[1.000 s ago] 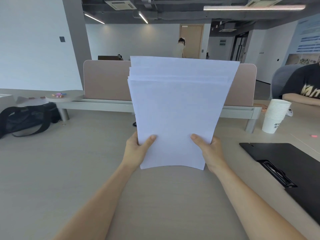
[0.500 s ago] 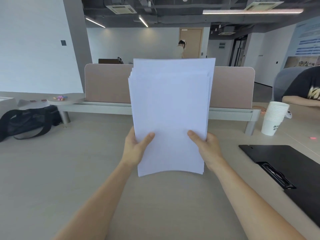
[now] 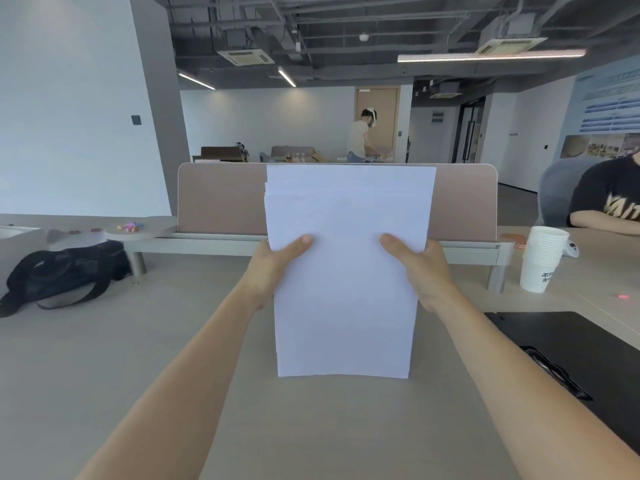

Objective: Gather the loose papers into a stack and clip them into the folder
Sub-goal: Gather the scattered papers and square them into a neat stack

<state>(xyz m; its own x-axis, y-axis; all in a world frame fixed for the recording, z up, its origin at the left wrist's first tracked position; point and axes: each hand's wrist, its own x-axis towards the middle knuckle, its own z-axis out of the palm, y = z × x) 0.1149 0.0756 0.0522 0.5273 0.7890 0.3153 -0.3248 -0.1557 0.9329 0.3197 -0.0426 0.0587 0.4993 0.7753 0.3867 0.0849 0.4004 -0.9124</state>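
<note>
A stack of white papers [image 3: 346, 289] stands upright on its bottom edge on the beige table [image 3: 104, 375], straight ahead of me. My left hand [image 3: 273, 268] grips its left side, thumb on the front sheet. My right hand [image 3: 420, 268] grips the right side the same way. The top edges of the sheets are slightly staggered. The open black folder [image 3: 581, 348] lies flat at the right, its metal clip [image 3: 554, 372] facing up, apart from the papers.
A pink desk divider [image 3: 221, 199] runs behind the papers. A stack of white paper cups [image 3: 540, 261] stands at the right, a black bag [image 3: 59, 275] lies at the left. A seated person [image 3: 609, 199] rests an arm on the table at far right.
The fanned papers have been squared into a narrower stack and lowered onto the table edge. My hands have slid up from near the bottom to the middle of the sides.
</note>
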